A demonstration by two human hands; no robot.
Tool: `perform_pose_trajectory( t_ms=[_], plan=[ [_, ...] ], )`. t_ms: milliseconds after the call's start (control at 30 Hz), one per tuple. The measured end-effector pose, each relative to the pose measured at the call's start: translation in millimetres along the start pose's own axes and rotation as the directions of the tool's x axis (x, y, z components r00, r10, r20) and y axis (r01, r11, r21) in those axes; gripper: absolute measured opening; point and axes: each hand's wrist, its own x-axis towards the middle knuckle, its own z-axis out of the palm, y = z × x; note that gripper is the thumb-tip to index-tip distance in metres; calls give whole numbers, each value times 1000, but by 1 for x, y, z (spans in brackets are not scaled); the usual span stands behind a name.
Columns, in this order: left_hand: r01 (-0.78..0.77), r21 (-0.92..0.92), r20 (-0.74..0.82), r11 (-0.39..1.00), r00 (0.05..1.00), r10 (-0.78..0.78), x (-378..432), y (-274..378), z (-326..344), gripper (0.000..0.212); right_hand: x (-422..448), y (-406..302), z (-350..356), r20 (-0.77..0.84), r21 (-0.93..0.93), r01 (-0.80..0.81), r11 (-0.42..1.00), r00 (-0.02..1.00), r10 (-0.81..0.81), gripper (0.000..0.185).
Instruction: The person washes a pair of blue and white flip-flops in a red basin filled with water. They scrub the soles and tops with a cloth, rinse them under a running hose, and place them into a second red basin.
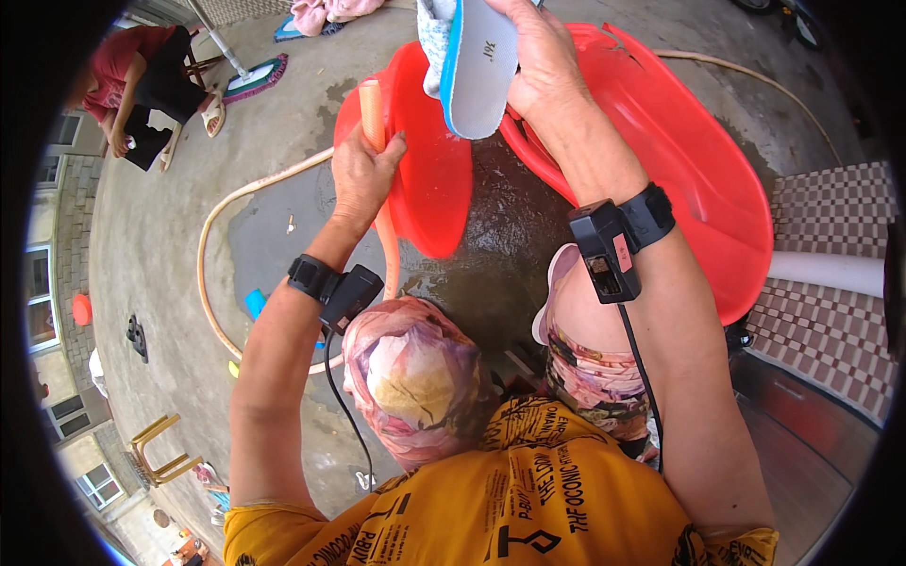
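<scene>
My left hand (pixel 364 173) is closed around an orange hose (pixel 371 113), whose open end points up past my fingers. In my right hand (pixel 541 60) is a shoe insole (pixel 481 78), grey with a blue edge, and a pale speckled fabric item (pixel 434 42) lies against its far side. Part of that item is cut off by the picture's top edge. Behind my left hand a red plastic basin (pixel 432 170) stands tipped on its side. A larger red plastic tub (pixel 694 156), cracked at its rim, lies behind my right forearm.
The concrete floor (pixel 163 247) is wet between the tubs. A pale hose (pixel 205 283) loops at the left. A seated person (pixel 141 85) is at the upper left, beside a flat mop (pixel 255 78). A wooden stool (pixel 159 453) and dark slippers (pixel 136 338) are farther off.
</scene>
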Motion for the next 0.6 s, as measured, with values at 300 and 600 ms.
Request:
perform_pose_trajectory(
  t_ms=[300, 600],
  plan=[
    [-124, 244, -34, 962, 990, 137, -1, 10, 3, 32, 0, 2, 1, -9, 30, 4, 1000, 1000, -3, 27],
    [-93, 326, -12, 941, 995, 102, 0, 7, 1, 32, -6, 2, 8, -38, -1, 9, 1000, 999, -9, 27]
  ],
)
